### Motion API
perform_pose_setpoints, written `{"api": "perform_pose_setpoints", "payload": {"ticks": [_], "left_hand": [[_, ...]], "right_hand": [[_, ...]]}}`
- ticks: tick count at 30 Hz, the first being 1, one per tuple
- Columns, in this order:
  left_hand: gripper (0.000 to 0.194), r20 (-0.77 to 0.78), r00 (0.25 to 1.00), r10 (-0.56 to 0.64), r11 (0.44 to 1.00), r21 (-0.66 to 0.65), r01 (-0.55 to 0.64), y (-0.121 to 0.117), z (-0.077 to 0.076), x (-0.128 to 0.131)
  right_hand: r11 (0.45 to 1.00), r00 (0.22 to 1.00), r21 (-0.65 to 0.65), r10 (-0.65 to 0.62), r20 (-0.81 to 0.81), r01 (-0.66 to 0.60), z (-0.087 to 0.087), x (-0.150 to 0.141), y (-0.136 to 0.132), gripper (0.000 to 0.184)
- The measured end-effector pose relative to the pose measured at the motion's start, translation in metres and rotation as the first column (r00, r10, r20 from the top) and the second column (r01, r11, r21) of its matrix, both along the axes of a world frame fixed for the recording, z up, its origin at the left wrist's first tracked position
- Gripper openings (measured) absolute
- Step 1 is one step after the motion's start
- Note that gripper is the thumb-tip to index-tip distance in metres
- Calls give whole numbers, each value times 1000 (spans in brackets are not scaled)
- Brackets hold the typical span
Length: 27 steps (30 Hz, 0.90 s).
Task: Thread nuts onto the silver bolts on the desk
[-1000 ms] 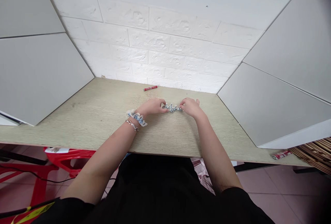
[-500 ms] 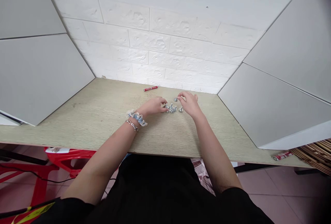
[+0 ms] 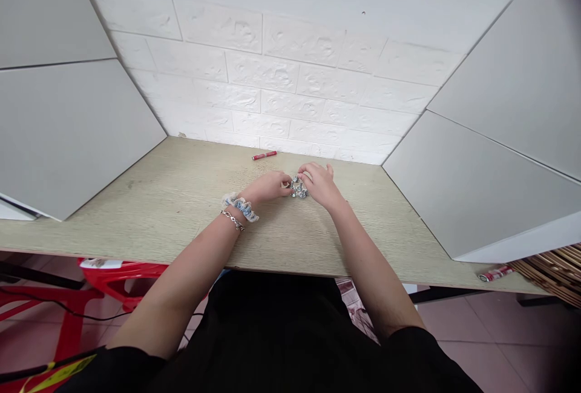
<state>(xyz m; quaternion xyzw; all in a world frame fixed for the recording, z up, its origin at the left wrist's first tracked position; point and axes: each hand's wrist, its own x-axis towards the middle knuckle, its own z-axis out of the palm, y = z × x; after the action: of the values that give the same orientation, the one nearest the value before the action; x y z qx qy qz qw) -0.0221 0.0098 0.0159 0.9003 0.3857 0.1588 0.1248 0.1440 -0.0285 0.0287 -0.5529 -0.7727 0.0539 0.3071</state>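
Note:
Several silver metal bolts (image 3: 301,191) with washer-like heads stand close together on the wooden tabletop. My left hand (image 3: 269,186) rests at the left side of this cluster, its thumb and fingers curled about the nearest bolts. Another bolt (image 3: 295,179) is pinched in the fingertips of my right hand (image 3: 318,186), at the back edge of the group. Part of the cluster's right side is hidden behind my right hand. A scrunchie (image 3: 240,206) and a chain bracelet (image 3: 232,220) circle my left wrist.
A red marker-like stick (image 3: 264,155) lies behind the bolts, near the white brick-patterned wall (image 3: 272,72). Grey-white panels (image 3: 77,132) flank the tabletop (image 3: 181,223) on both sides. Another red cylinder (image 3: 494,273) lies at the front right edge; a red stool (image 3: 113,284) stands below left.
My right hand has moved left with its bolt, from right of the cluster to its back edge. My left hand has stayed nearly in place.

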Motion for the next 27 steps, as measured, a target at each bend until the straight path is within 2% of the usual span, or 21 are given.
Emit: {"api": "perform_pose_setpoints", "payload": {"ticks": [12,27], "left_hand": [[21,16,1000,8,1000,-23,-8,-1,1,0],[25,-4,1000,-5,1000,20,5,0,-2,-1]], "right_hand": [[1000,996,10,-15,88,15,-1,2,0,17],[1000,996,-4,4,89,-3,-1,1,0,18]]}}
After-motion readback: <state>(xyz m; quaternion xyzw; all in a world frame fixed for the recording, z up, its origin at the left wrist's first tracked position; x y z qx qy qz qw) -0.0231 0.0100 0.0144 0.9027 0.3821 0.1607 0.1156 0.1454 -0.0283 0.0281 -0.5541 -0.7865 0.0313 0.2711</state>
